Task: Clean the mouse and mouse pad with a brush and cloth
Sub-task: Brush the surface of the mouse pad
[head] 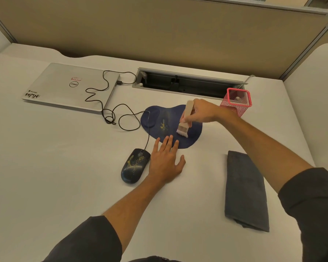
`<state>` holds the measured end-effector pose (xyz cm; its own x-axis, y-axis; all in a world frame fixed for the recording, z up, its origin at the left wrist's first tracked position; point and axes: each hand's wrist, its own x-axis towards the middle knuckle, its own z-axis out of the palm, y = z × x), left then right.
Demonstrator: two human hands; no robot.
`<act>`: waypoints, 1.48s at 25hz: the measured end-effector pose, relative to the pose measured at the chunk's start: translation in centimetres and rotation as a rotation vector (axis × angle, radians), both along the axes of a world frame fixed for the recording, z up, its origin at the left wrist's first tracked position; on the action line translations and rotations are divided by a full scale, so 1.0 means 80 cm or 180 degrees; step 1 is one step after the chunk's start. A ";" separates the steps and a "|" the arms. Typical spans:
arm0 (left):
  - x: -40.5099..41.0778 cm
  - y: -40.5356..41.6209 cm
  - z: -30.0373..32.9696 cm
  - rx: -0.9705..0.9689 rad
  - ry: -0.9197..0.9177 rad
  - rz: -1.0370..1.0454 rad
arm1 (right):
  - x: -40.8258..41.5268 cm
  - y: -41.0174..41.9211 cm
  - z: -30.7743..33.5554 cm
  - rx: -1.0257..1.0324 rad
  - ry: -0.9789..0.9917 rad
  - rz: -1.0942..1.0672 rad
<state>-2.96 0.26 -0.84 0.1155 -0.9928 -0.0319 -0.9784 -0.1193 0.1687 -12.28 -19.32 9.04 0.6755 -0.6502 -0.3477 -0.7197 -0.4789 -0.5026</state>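
1. The right hand (201, 112) grips the wooden brush (185, 120) by its handle. The handle leans up and away from the person, and the white bristles press on the near right part of the blue mouse pad (170, 125).
2. The left hand (165, 161) lies flat and spread, holding nothing. Its fingertips rest on the pad's near edge, steadying it.
3. The yellow smear at the pad's centre lies just left of the bristles, so a leftward sweep would likely reach it.
4. The wired mouse (134, 165), also smeared, sits just left of the left hand.
5. The folded grey cloth (246, 191) lies untouched, nearer the right arm.
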 end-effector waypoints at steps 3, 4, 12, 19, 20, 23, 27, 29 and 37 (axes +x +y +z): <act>-0.006 0.003 0.001 -0.0009 0.0038 -0.0013 | -0.013 -0.017 -0.009 -0.0104 -0.0183 -0.0554; -0.007 0.003 0.001 -0.0008 0.0043 -0.0028 | -0.015 -0.022 -0.011 -0.0265 -0.0111 -0.0697; 0.000 -0.001 0.002 -0.0018 0.0040 0.0037 | 0.028 -0.005 -0.010 -0.1220 0.0048 -0.0247; 0.000 0.001 0.003 0.0055 0.0065 0.0039 | 0.064 -0.009 0.024 -0.1145 -0.0485 -0.0500; 0.000 0.001 0.003 0.0064 0.0076 0.0044 | 0.074 -0.009 0.023 -0.1159 -0.0566 -0.0592; -0.001 0.000 0.003 0.0033 0.0083 0.0058 | 0.092 -0.001 0.008 -0.0993 -0.0316 -0.0431; 0.000 0.000 0.004 0.0102 0.0085 0.0056 | 0.085 0.000 0.002 -0.0872 0.0024 -0.0283; 0.000 -0.001 0.003 0.0081 0.0079 0.0050 | 0.085 -0.003 0.008 -0.0904 -0.0068 -0.0319; 0.001 -0.001 0.004 0.0119 0.0067 0.0044 | 0.063 -0.006 -0.006 -0.0694 0.0120 -0.0466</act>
